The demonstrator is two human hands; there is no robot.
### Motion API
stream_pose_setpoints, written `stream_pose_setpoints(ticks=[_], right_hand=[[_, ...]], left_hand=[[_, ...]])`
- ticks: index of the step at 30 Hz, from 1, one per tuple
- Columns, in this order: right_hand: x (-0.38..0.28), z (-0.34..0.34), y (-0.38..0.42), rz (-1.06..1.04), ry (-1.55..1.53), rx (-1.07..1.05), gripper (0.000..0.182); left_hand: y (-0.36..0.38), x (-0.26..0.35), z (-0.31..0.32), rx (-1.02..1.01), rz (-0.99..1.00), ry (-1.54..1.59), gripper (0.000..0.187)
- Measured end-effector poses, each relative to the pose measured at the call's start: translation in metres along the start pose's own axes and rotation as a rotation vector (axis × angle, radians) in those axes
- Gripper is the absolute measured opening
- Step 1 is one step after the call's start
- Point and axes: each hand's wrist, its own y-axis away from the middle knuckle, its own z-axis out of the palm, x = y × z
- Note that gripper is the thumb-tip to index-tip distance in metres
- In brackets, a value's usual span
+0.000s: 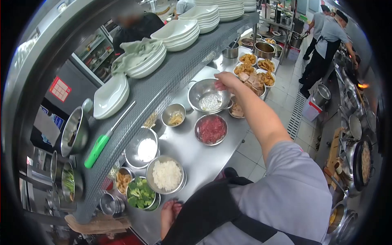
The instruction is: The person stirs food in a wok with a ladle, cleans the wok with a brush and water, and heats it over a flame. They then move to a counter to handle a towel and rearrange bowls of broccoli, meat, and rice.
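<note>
My right hand reaches over the far rim of a steel bowl with loop handles. Its fingers are curled, and I cannot make out what is in them. Something pale and glossy shows at the bowl's bottom. Nearer stands a bowl of raw red minced or chopped meat, beside a small bowl of pale strips. My left hand rests loosely closed at the counter's near edge, with nothing visible in it. Closest to it are broccoli florets and a bowl of white rice.
A shelf with stacked white dishes and a green-handled knife or sharpening steel overhangs the steel counter. Fried food in white dishes stands at the far end. Co-workers stand near the stoves at right.
</note>
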Motion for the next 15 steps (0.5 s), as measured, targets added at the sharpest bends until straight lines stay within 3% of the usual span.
stream_pose_setpoints(ticks=[15], right_hand=[[0.005,-0.030,-0.190,0.094,-0.199,-0.015,0.041]], left_hand=[[0.013,0.019,0.071,0.353,-0.018,0.022,0.019]])
